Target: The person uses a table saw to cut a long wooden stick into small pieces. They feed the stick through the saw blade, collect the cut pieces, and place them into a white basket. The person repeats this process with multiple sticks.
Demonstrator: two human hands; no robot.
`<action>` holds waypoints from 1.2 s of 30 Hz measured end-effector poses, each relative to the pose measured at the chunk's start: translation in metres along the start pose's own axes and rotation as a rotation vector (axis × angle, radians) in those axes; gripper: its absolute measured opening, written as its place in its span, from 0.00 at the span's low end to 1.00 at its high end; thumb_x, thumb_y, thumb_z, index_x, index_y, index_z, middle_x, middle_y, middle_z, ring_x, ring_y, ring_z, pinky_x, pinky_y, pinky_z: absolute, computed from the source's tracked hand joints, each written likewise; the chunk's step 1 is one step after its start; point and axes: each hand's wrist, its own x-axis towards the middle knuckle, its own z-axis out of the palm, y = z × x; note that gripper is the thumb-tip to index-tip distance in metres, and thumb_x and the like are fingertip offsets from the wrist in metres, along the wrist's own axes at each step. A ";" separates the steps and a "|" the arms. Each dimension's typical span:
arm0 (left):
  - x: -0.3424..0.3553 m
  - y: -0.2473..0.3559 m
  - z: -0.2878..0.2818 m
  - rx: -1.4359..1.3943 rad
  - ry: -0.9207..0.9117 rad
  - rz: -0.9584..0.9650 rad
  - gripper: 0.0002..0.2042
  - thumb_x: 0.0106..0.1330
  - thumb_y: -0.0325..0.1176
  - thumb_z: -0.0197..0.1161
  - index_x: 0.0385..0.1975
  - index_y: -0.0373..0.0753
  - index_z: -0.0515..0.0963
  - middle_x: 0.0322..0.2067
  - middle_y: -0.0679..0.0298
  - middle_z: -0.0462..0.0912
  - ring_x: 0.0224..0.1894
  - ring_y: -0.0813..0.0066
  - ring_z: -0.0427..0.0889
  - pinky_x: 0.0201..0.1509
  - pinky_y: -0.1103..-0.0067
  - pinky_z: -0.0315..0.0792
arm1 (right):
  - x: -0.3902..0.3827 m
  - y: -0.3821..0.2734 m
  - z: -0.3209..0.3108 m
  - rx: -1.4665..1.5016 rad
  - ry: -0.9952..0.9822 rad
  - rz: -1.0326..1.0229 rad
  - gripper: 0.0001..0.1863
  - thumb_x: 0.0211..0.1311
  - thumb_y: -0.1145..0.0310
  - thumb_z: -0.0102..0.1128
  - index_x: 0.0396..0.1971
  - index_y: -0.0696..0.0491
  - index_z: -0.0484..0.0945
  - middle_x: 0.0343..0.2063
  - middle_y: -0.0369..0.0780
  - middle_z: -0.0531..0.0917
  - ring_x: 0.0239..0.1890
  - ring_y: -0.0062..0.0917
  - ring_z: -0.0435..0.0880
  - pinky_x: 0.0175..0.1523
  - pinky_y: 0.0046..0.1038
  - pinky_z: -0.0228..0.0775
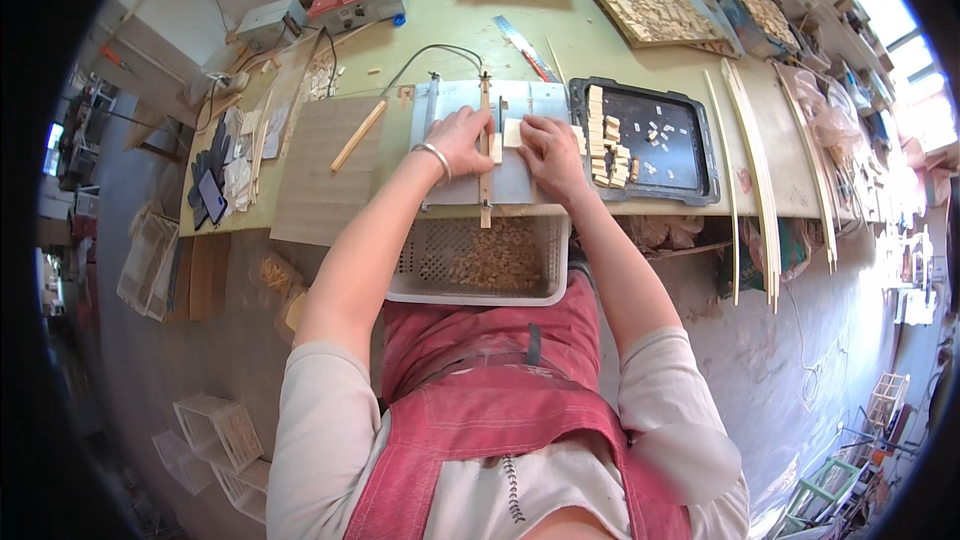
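A flat metal work plate point(458, 193) lies before me, with a narrow wooden bar point(486, 192) running across it from front to back. My left hand point(462, 143) is closed at the bar, its fingertips against a small pale wooden block point(496, 149) on the bar's right side. From the right, my right hand point(552, 153) pinches a pale flat wooden piece point(513, 132) that points toward the left hand. A thin dark upright part point(503, 110) stands between the hands. The fingers partly hide both pieces.
Right of the plate sits a black tray point(711, 140) with stacked wooden blocks point(598, 140) and small white pieces. A white basket point(470, 298) of wood offcuts is below the table edge. Long wooden strips point(752, 170) overhang at right; a wooden stick point(358, 137) lies on cardboard point(320, 195) at left.
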 end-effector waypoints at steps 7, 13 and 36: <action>-0.042 0.012 -0.007 -0.201 -0.133 0.070 0.22 0.51 0.42 0.77 0.47 0.49 0.83 0.46 0.61 0.73 0.50 0.63 0.76 0.60 0.72 0.73 | -0.042 -0.021 -0.016 -0.004 -0.007 -0.060 0.21 0.54 0.72 0.73 0.50 0.54 0.85 0.58 0.42 0.84 0.62 0.40 0.78 0.69 0.42 0.68; -0.041 -0.009 0.003 -0.471 -0.215 0.141 0.16 0.62 0.31 0.68 0.49 0.51 0.90 0.49 0.61 0.72 0.54 0.65 0.75 0.66 0.75 0.70 | -0.056 -0.020 -0.024 0.021 -0.048 -0.024 0.21 0.59 0.72 0.71 0.54 0.53 0.85 0.60 0.42 0.83 0.65 0.40 0.77 0.72 0.43 0.64; -0.047 0.029 0.025 -0.295 -0.196 0.210 0.15 0.66 0.25 0.57 0.46 0.47 0.89 0.33 0.61 0.89 0.40 0.64 0.87 0.55 0.70 0.76 | -0.049 -0.014 -0.024 -0.023 -0.007 -0.059 0.21 0.59 0.71 0.70 0.54 0.55 0.84 0.59 0.43 0.83 0.63 0.41 0.78 0.71 0.43 0.65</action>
